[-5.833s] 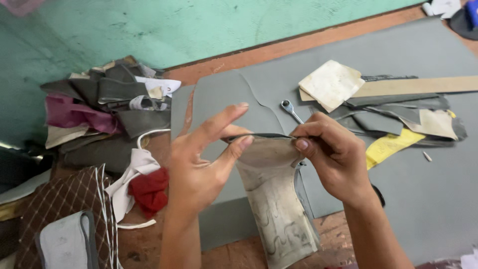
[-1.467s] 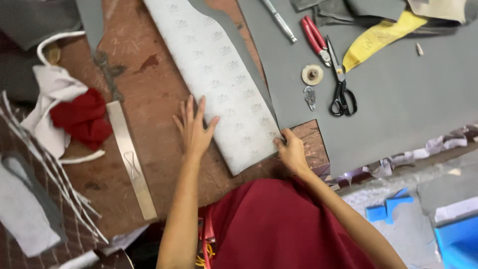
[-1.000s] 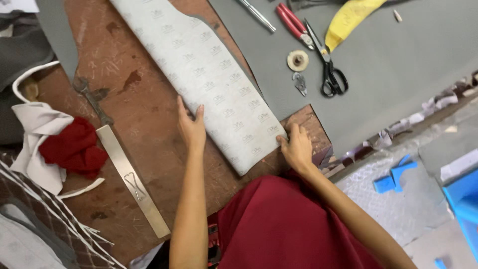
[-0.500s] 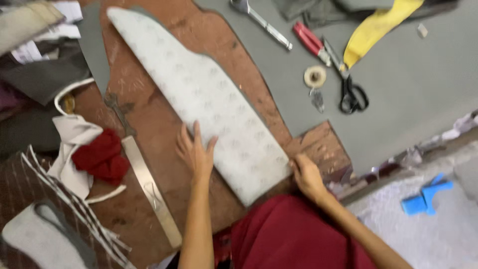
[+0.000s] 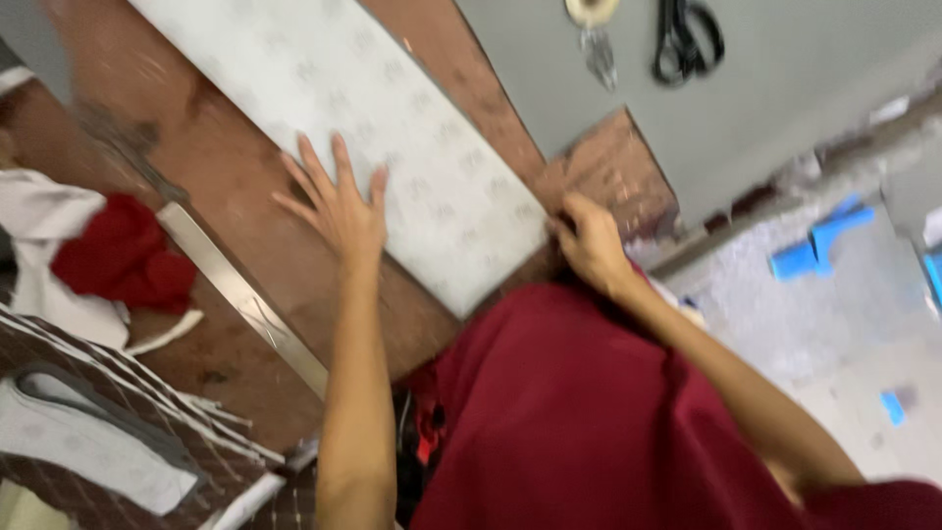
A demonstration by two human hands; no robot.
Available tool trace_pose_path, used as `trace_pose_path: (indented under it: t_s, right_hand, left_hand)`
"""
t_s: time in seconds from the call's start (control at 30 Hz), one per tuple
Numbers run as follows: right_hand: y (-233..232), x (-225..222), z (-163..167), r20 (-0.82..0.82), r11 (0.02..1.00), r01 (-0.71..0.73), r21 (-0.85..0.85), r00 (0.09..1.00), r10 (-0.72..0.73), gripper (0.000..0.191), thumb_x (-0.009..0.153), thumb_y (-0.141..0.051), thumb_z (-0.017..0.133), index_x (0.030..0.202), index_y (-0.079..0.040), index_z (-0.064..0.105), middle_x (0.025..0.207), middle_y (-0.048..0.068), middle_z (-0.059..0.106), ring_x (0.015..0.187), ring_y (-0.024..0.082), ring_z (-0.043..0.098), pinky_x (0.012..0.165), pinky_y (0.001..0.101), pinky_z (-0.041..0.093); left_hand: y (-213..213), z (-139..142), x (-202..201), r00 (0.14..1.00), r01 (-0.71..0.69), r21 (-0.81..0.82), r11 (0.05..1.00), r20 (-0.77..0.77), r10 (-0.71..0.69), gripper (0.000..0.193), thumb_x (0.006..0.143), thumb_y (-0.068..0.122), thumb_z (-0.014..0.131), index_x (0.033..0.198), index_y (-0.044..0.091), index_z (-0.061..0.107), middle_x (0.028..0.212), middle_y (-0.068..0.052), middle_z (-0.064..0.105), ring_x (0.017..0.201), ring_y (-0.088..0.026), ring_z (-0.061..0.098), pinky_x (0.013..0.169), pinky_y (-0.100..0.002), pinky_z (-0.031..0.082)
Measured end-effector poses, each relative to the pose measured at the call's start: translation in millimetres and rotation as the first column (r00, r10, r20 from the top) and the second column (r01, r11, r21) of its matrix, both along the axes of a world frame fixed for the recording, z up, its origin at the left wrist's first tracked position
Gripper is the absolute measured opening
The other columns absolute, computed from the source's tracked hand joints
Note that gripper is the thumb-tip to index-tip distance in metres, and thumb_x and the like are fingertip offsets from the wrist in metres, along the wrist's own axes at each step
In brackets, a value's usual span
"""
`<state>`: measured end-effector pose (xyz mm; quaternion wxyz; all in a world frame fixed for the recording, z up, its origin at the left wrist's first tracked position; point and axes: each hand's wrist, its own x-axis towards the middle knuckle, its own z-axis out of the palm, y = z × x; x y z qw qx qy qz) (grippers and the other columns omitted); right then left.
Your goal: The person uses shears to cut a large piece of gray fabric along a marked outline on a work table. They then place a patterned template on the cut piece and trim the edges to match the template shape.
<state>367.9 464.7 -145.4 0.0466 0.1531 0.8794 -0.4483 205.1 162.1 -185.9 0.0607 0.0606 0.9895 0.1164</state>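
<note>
a worn brown wooden worktable [image 5: 245, 196] fills the frame from above, partly covered by a grey sheet [image 5: 785, 88] on its far right side, with a speckled floor beyond the table edge. a long pale patterned panel [image 5: 392, 147] lies flat across the wood, running from the upper left down toward the person in a dark red garment [image 5: 589, 422].

the left hand [image 5: 339, 206] rests palm down with fingers spread wide, its fingertips on the left edge of the panel and its heel on the bare wood just beside it; it grips nothing, only presses flat. the right hand [image 5: 589, 240] sits at the near right corner of the panel, fingers curled together at the edge; motion blur hides whether they pinch the corner or merely touch it.

left of the panel, a long metal ruler [image 5: 240, 294] lies diagonally on the wood, apart from the left hand. further left of the panel sit a red cloth scrap [image 5: 123, 260] on white fabric [image 5: 49, 226], and a dark quilted piece [image 5: 88, 393] with pale lines. right of the panel, on the grey sheet, black-handled scissors [image 5: 687, 39] lie beside a small roll of tape [image 5: 592, 10]. blue scraps [image 5: 819, 245] lie on the floor.
</note>
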Motion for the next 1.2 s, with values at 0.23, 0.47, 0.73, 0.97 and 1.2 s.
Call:
trace_pose_path:
  t_s: [0.23, 0.47, 0.73, 0.97, 1.2]
  right_hand:
    - [2.9, -1.6, -3.9, 0.177, 1.000, -0.002, -0.002, 0.984, 0.002, 0.018, 0.086, -0.015, 0.077, 0.091, -0.001, 0.066, 0.088, 0.020, 0.070, 0.084, 0.040, 0.069, 0.072, 0.0463, 0.053]
    - [0.2, -14.5, 5.5, 0.067, 0.991, -0.074, 0.110, 0.995, 0.067, 0.019, 0.088, -0.016, 0.077, 0.098, -0.004, 0.067, 0.095, 0.016, 0.071, 0.090, 0.038, 0.068, 0.076, 0.0469, 0.053]
    - [-48.2, -80.8, 13.4, 0.048, 0.902, -0.431, 0.015, 0.901, 0.430, 0.074, 0.090, -0.015, 0.073, 0.156, -0.021, 0.040, 0.119, 0.017, 0.064, 0.096, 0.037, 0.068, 0.081, 0.0457, 0.055]
    - [-63.7, -115.7, 31.2, 0.302, 0.876, -0.475, 0.086, 0.850, 0.431, 0.089, 0.085, -0.025, 0.077, 0.159, -0.032, 0.028, 0.117, 0.012, 0.064, 0.098, 0.036, 0.067, 0.081, 0.0478, 0.055]
    - [-68.7, -135.5, 37.7, 0.305, 0.887, -0.458, 0.056, 0.854, 0.422, 0.092, 0.081, -0.024, 0.077, 0.157, -0.037, 0.027, 0.113, 0.009, 0.064, 0.091, 0.033, 0.069, 0.076, 0.0461, 0.057]
  left_hand:
    - [0.3, 3.0, -2.1, 0.998, 0.034, -0.013, 0.999, 0.045, -0.033, 0.080, 0.103, 0.073, 0.040, 0.167, 0.024, 0.036, 0.174, -0.013, 0.004, 0.159, -0.041, -0.006, 0.120, -0.075, -0.009]
    - [-3.1, 2.4, -3.8, 0.998, 0.053, 0.033, 0.998, 0.017, -0.054, 0.080, 0.104, 0.071, 0.042, 0.166, 0.021, 0.037, 0.174, -0.014, 0.005, 0.158, -0.042, -0.006, 0.120, -0.074, -0.009]
    - [-1.2, 8.7, -3.2, 0.999, 0.047, 0.035, 0.998, -0.008, -0.047, 0.076, 0.102, 0.068, 0.047, 0.162, 0.022, 0.041, 0.173, -0.013, 0.008, 0.158, -0.040, -0.002, 0.119, -0.074, -0.009]
    - [-16.6, 10.4, -63.2, 0.995, 0.013, 0.031, 0.999, -0.100, -0.010, 0.070, 0.101, 0.063, 0.048, 0.159, 0.024, 0.043, 0.172, -0.012, 0.016, 0.158, -0.041, 0.004, 0.117, -0.075, -0.006]
    - [-47.7, 11.1, -209.5, 0.988, -0.004, -0.009, 1.000, -0.156, 0.002, 0.065, 0.105, 0.058, 0.047, 0.159, 0.023, 0.043, 0.172, -0.012, 0.017, 0.158, -0.041, 0.005, 0.117, -0.076, -0.006]
